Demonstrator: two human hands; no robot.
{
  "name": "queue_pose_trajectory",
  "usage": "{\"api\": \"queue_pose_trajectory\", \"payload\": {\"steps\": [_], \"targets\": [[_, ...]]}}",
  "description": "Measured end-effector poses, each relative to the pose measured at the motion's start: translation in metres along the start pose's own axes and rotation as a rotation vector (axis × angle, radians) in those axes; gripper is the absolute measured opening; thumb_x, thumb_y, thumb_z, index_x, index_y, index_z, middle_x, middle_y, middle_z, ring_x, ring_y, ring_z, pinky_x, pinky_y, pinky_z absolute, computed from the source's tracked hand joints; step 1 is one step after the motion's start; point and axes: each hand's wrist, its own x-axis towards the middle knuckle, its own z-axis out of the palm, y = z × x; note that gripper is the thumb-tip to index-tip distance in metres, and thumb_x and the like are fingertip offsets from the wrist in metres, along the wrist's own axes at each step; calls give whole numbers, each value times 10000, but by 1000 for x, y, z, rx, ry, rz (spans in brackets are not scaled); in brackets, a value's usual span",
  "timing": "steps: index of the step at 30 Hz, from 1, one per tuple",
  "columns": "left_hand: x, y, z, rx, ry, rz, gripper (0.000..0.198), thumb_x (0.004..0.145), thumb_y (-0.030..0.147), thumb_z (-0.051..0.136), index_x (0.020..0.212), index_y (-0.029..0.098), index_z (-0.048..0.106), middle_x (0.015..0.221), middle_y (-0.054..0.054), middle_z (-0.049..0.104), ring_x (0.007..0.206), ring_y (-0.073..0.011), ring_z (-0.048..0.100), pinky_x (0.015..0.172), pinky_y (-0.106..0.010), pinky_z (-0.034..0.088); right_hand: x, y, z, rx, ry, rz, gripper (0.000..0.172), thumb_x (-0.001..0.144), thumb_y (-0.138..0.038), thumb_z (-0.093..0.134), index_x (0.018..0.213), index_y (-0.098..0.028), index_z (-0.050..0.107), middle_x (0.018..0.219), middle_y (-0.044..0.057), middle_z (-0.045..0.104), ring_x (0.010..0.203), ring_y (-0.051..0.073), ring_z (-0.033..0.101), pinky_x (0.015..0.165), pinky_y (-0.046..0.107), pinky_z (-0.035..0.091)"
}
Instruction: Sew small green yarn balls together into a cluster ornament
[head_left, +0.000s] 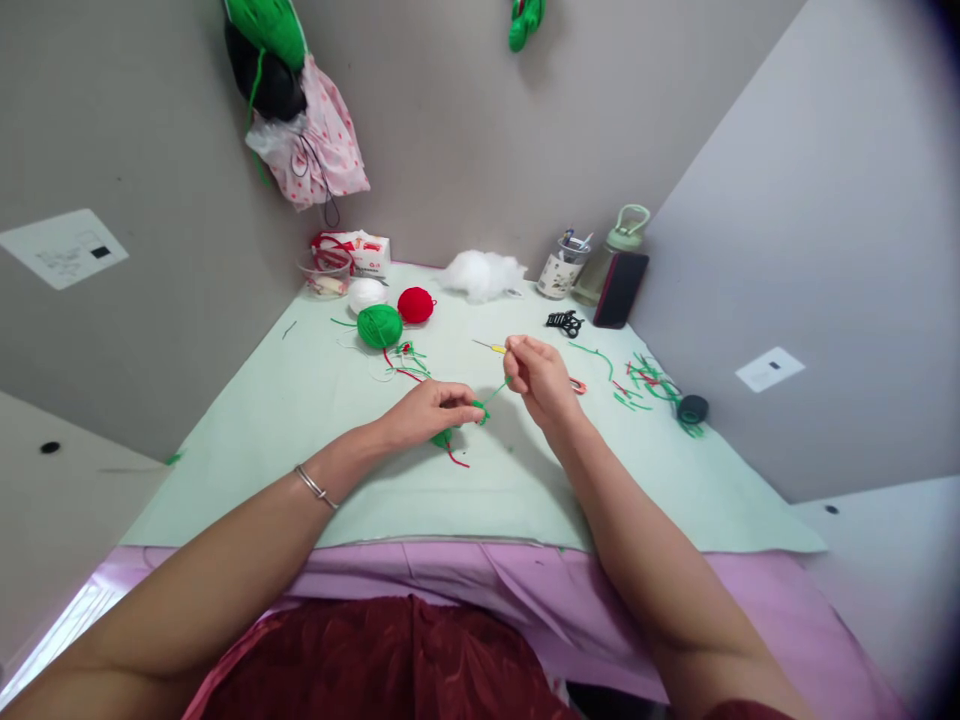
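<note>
Between its thumb and fingers, my left hand (435, 412) pinches a small green yarn piece (481, 411). More green yarn with a red strand (457, 460) hangs under that hand. A thin green strand (498, 391) runs taut from the piece up to my right hand (534, 375), whose fingers are closed on it. A crochet hook (491, 347) with a yellow grip points left from the right fingertips. Beyond my left hand are a green yarn ball (379, 326), a red ball (415, 305) and a white ball (368, 294).
White stuffing (482, 275) lies at the back. A pen cup (561, 270), a bottle (596, 272), a phone (621, 290) and black scissors (565, 323) are at back right. Yarn scraps (645, 380) and a black roll (691, 409) lie right. A plastic tub (327, 278) stands back left.
</note>
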Motion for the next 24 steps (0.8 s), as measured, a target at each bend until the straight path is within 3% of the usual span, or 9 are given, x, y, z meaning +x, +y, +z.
{"api": "queue_pose_trajectory", "payload": {"steps": [5, 11, 14, 20, 22, 24], "targets": [[-2, 5, -6, -69, -13, 10, 335, 826, 488, 642, 783, 156, 653, 597, 29, 457, 535, -91, 400, 501, -232, 294, -2, -7, -4, 52, -228, 141, 334, 779, -426, 742, 726, -198, 504, 492, -120, 248, 398, 40, 165, 390, 211, 139], [-4, 10, -17, -120, -134, -5, 295, 814, 463, 671, 773, 171, 688, 526, 25, 440, 483, -96, 374, 479, -252, 293, 5, -14, -14, 108, -68, 88, 291, 789, -404, 740, 779, -203, 530, 486, -129, 204, 390, 51, 135, 372, 206, 169], [-4, 9, -21, -205, -144, -43, 274, 818, 435, 669, 758, 167, 678, 551, 19, 458, 496, -91, 365, 488, -247, 290, 12, -8, -19, 95, -63, 143, 265, 834, -362, 702, 772, -199, 502, 514, -119, 232, 384, 46, 176, 369, 189, 190], [0, 3, -24, -447, 52, -47, 245, 823, 392, 660, 747, 161, 629, 588, 32, 448, 515, -78, 355, 543, -236, 356, 27, 7, -43, -52, 139, 81, 249, 831, -338, 643, 754, -208, 445, 509, -119, 305, 386, 41, 213, 392, 168, 202], [1, 2, -25, -467, 90, -50, 253, 814, 401, 678, 766, 156, 634, 589, 35, 451, 519, -80, 369, 555, -238, 379, 28, 10, -47, -102, 127, 88, 224, 812, -345, 667, 774, -195, 505, 512, -96, 412, 386, 46, 281, 401, 180, 210], [2, 1, -25, -476, 103, -52, 257, 806, 404, 696, 801, 151, 651, 604, 36, 468, 523, -76, 380, 564, -236, 394, 27, 11, -49, -333, 63, 73, 188, 834, -352, 654, 817, -177, 586, 608, -28, 583, 422, 68, 401, 444, 203, 283]]}}
